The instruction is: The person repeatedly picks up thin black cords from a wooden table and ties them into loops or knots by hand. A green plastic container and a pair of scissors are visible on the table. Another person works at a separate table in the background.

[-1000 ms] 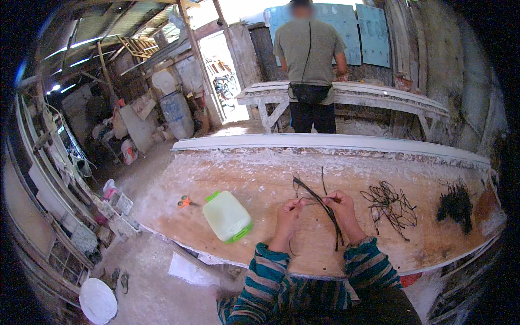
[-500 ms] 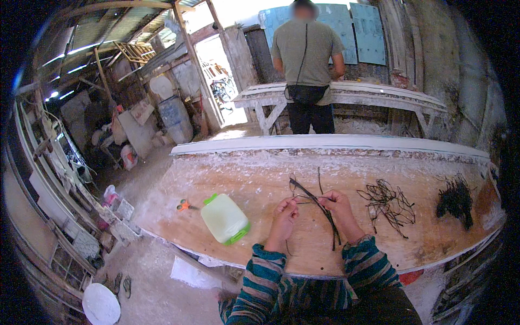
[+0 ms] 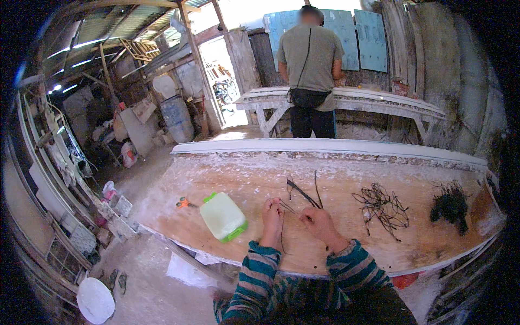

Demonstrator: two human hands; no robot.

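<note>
Pinched in the closed fingertips of the left hand (image 3: 272,213) and right hand (image 3: 319,223), the cord (image 3: 288,207) has been shifted left over the table (image 3: 249,176), so it is apparently now worked beside the strips (image 3: 303,192).

Workshop: 2 dusty workbenches (image 3: 244,181) under seemingly corrugated roofing (image 3: 96,30).

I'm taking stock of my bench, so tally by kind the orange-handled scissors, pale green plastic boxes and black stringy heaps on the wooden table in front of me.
Orange-handled scissors: 1
Pale green plastic box: 1
Black stringy heaps: 2, a loose tangle and a dense clump
Total: 4
</note>
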